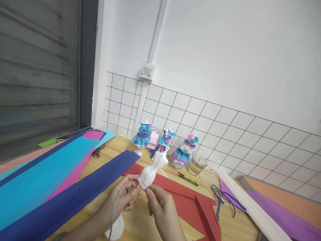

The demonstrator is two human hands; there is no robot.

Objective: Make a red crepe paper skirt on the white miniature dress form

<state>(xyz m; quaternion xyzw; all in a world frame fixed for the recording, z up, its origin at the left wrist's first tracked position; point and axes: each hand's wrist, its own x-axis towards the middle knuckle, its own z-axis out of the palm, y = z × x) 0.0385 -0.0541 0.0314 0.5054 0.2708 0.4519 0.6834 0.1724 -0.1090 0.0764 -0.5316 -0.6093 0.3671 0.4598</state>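
White form (153, 169): ctr of frame, tilted
L fingers (132, 194): pinching its base, grey strip (114, 208) draped over
R fingers (151, 196): pinching base edge
Strip: prob. best kept flat, snug

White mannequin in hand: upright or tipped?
Tipped: the white mannequin leans toward the picture's right, its neck well aside of its hips, more than the dressed mannequins behind.
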